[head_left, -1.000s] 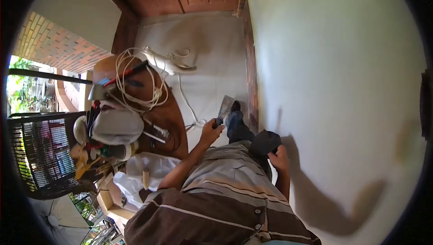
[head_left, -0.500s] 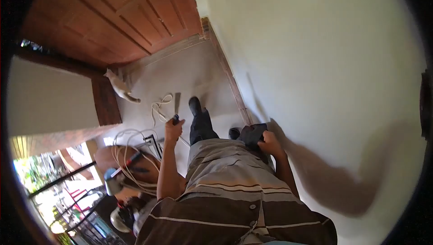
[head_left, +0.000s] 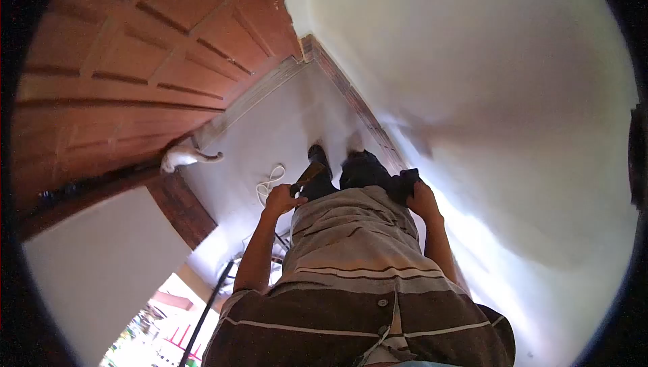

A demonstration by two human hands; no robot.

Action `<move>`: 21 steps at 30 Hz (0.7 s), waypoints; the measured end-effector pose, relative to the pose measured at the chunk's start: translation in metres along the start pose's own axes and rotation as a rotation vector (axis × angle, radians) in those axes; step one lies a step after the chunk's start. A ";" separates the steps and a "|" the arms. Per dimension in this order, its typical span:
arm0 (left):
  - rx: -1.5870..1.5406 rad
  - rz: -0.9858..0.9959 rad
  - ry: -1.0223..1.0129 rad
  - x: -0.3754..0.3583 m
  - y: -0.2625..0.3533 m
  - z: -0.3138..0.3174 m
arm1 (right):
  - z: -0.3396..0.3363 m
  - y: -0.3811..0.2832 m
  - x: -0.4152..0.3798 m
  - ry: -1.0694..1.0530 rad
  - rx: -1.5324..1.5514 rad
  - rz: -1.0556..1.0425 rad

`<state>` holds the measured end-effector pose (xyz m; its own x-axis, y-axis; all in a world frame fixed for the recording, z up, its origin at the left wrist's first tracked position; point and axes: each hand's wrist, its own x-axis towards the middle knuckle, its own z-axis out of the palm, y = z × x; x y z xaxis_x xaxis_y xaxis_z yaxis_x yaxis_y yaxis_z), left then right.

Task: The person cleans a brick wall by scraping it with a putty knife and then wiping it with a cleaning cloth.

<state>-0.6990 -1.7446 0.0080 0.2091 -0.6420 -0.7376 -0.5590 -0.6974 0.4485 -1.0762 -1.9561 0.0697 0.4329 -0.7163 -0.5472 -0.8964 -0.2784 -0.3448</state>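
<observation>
My left hand is closed round the dark handle of a flat-bladed scraper, whose blade shows over my left leg. Dark cloth is bunched in my right hand, beside my right thigh near the wall. A white cord lies looped on the floor just beyond my left hand.
Brown panelled doors rise ahead and to the left. A pale cat is by the doorway. Along the floor edge of the pale wall on the right runs wooden trim. A dark metal bar stands lower left.
The view has turned and moved nearer the doors. My left hand has brought the scraper closer to my leg. The chair-like clutter and cables at left have mostly left view.
</observation>
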 end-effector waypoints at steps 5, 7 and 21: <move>0.162 0.009 -0.121 0.038 0.000 -0.048 | 0.006 -0.050 0.043 -0.208 0.149 0.105; 0.146 -0.010 -0.123 0.058 -0.004 -0.066 | 0.037 -0.046 0.071 -0.216 0.156 0.078; 0.623 0.064 -0.279 0.142 -0.030 -0.277 | 0.129 -0.229 0.124 -0.075 0.712 0.520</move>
<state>-0.4302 -1.9030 0.0291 -0.0081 -0.5114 -0.8593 -0.9381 -0.2937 0.1836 -0.8056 -1.8983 -0.0177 0.0142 -0.5908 -0.8067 -0.7205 0.5534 -0.4179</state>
